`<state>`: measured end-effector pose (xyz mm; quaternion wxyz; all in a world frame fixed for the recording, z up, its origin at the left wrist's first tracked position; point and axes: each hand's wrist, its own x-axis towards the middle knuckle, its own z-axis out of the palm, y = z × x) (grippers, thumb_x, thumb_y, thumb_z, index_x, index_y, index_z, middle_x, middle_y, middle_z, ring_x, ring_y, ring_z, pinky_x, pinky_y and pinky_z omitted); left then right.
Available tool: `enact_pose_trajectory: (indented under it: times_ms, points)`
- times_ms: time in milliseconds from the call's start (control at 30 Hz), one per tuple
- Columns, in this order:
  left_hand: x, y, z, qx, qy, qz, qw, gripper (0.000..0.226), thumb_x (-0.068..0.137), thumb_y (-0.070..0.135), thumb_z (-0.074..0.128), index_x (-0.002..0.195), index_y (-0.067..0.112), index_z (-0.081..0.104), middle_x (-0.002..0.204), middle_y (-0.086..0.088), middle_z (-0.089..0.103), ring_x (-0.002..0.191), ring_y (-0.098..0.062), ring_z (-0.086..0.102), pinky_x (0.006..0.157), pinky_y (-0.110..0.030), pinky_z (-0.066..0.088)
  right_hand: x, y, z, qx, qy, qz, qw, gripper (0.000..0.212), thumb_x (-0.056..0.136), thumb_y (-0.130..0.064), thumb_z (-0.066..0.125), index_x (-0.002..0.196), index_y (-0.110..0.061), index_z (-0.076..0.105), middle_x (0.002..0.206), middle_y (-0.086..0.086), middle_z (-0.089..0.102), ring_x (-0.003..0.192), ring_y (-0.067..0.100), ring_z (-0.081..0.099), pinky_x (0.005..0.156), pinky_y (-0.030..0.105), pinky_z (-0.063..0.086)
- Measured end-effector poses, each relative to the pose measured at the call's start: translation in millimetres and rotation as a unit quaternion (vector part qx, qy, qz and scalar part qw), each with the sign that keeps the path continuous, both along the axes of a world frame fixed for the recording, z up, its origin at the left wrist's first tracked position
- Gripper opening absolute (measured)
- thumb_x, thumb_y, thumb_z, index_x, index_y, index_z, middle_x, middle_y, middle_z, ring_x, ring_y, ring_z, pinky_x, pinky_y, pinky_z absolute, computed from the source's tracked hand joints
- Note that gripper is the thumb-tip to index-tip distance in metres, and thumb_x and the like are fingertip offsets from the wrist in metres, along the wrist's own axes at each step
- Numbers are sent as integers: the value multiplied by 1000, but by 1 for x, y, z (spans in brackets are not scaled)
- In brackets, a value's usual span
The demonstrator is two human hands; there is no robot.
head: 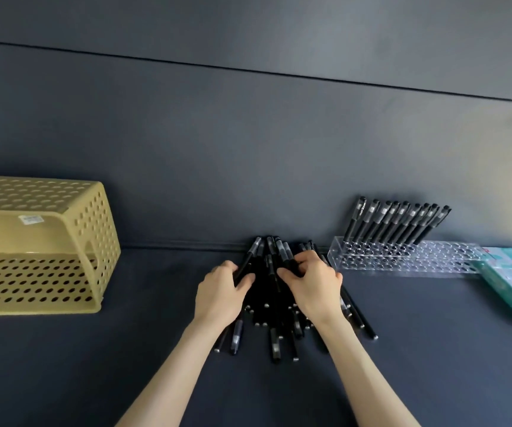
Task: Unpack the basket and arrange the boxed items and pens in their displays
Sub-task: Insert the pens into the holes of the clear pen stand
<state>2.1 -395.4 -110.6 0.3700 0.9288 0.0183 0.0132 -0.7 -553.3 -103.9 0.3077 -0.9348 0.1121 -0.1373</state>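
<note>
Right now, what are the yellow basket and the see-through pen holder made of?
The yellow basket looks like matte moulded plastic: even rows of holes, rounded edges. The pen holder seems clear, glossy acrylic: its holes show through the walls, though it could be glass.

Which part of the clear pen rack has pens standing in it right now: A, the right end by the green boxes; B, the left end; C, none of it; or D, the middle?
B: the standing pens sit in holes at the left end of the clear rack, and the holes running toward the green boxes hold nothing.
</note>
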Motion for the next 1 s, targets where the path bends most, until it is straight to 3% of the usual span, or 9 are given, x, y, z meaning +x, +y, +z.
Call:
enact_pose_trajectory:
  times_ms: [100, 200, 367, 433, 533, 633, 800, 900, 1000]
  points:
    - [1, 0, -1, -1, -3, 8, 1000, 39, 97, 40, 48, 120, 9, 52, 110, -6, 64, 97, -24, 62, 80, -33, 49, -1, 4, -2, 19, -26, -6, 999, 30, 81, -40, 68, 99, -21, 54, 66, -18, 49, 73, 9, 50, 81, 29, 22]
    - [0, -4, -1, 39, 2, -7, 999, 45, 94, 48, 49, 117, 10, 51, 108, -5, 63, 95, -26, 63, 73, -32, 47, 0, 4, -1, 24, -40, -6, 999, 28, 80, -42, 69, 92, -22, 53, 59, -19, 46, 61, 2, 41, 79, 27, 25]
    - [7, 0, 2, 9, 69, -24, 997, 41, 88, 49, 60, 105, 12, 54, 97, -1, 64, 92, -24, 62, 72, -33, 48, -2, 4, 3, 29, -21, 9, 999, 29, 81, -43, 67, 93, -20, 54, 56, -18, 50, 66, 13, 58, 91, 41, 42]
    - [11, 4, 3, -23, 88, -34, 995, 34, 86, 45, 63, 97, 13, 57, 87, 3, 63, 82, -17, 61, 66, -29, 45, -3, 4, 4, 35, -16, 6, 999, 33, 82, -44, 66, 97, -16, 57, 56, -18, 50, 72, 19, 62, 92, 44, 43]
    - [11, 7, 3, -60, 84, -39, 994, 28, 90, 39, 61, 87, 12, 55, 68, 5, 54, 60, -10, 51, 52, -23, 35, -4, 4, 4, 47, -35, 2, 998, 27, 86, -40, 63, 94, -15, 59, 56, -18, 50, 65, 16, 57, 89, 45, 44]
    - [8, 10, 1, -105, 85, -29, 990, 28, 96, 34, 51, 87, 7, 54, 64, 2, 48, 53, -12, 44, 48, -24, 33, -4, 1, 7, 66, -72, -6, 995, 17, 89, -33, 61, 87, -16, 61, 56, -17, 52, 57, 5, 50, 84, 38, 45]
    - [-12, 5, 12, -281, 52, -11, 958, 22, 101, 27, 38, 98, 8, 49, 68, 1, 47, 54, -11, 46, 48, -25, 42, -10, -16, 21, 204, -117, 49, 971, 12, 90, -26, 60, 85, -17, 65, 56, -10, 60, 53, -1, 53, 57, 9, 38]
    - [-32, -16, 27, -349, 10, -39, 936, 18, 102, 30, 35, 98, 17, 47, 58, 9, 46, 43, -8, 39, 40, -19, 36, -19, -34, 28, 281, -131, 95, 946, 12, 92, -23, 58, 84, -17, 64, 62, -9, 66, 59, 0, 55, 61, 8, 40]
    - [-47, -49, 34, -400, 9, -63, 914, 21, 101, 31, 38, 102, 16, 53, 64, 4, 41, 45, -6, 31, 39, -15, 26, -30, -57, 33, 354, -136, 127, 917, 6, 91, -18, 59, 95, -15, 63, 73, -3, 71, 68, 3, 62, 65, 11, 46]
